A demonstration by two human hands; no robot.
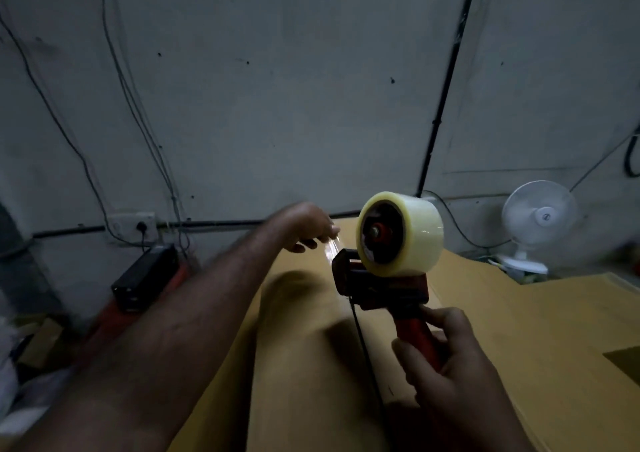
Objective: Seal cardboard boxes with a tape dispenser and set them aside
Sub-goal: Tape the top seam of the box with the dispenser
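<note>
Gripping the red handle, the right hand (450, 358) is holding the tape dispenser (381, 285) up in the centre-right of the frame, fingers and thumb curled firmly round the grip. The left hand (304, 225) is reaching in at the centre. Its fingertips are pinching what looks like the loose tape end (330, 247), though the blur there is making that hard to confirm. The clear tape roll (412, 237) is sitting on top of the dispenser, with its open hub facing left and toward the camera.

The dispenser is hanging just above the cardboard box (294, 365), which is filling the lower half of the frame. A dark seam (363, 347) is running from the bottom centre up to a spot right under the dispenser's head.

To do this step well, I'd say the tape end is wanting a good free length, held taut and flat so it isn't folding onto itself. Then it is needing to land squarely over the far end of that seam before the dispenser is drawn along it.

The dispenser's long axis is running from the handle at lower right up to the cutter head. Its nose is pointing up and left, toward the left hand. The seam is lying close to that same line.

A white fan (538, 216) is standing at the right edge by the wall.
</note>
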